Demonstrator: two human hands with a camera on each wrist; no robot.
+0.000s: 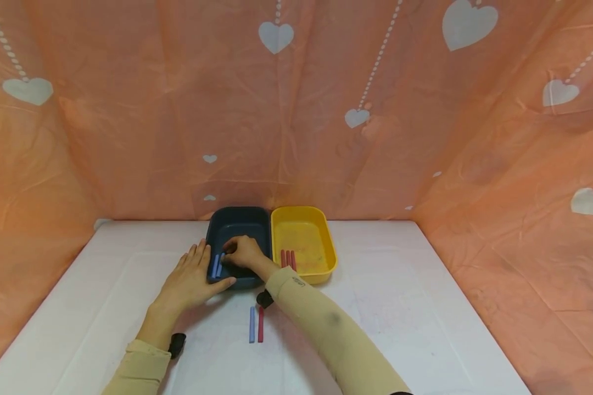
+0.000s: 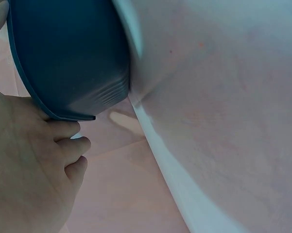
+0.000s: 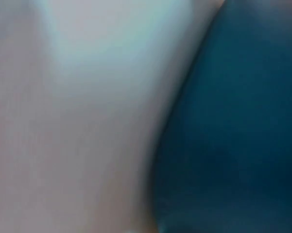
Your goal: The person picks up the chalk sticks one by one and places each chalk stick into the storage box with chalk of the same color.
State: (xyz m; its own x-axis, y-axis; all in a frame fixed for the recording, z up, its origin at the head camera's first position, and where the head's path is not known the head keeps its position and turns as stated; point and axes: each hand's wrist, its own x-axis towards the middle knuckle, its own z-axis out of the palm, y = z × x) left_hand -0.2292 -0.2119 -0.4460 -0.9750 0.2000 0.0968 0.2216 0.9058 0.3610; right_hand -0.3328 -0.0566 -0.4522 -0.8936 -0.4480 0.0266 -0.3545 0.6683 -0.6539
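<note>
A dark blue tray [image 1: 242,216] stands at the back of the table, two slim blue sticks [image 1: 215,266] lying side by side near its left wall. My left hand [image 1: 190,277] rests against the tray's left side, fingers extended and thumb along the near rim; the left wrist view shows its fingers [image 2: 70,145] at the rim. Inside the tray, my right hand [image 1: 244,252] has bent fingers and pinches at a blue stick next to the others, its fingertips partly hidden. The right wrist view is blurred and shows only the tray's outer wall [image 3: 233,121].
A yellow tray [image 1: 332,258] touches the blue tray's right side, with three red sticks [image 1: 287,258] in it. One blue stick [image 1: 251,325] and one red stick [image 1: 261,325] lie on the white table [image 1: 400,307] in front. Orange cloth [image 1: 277,137] hangs behind and at both sides.
</note>
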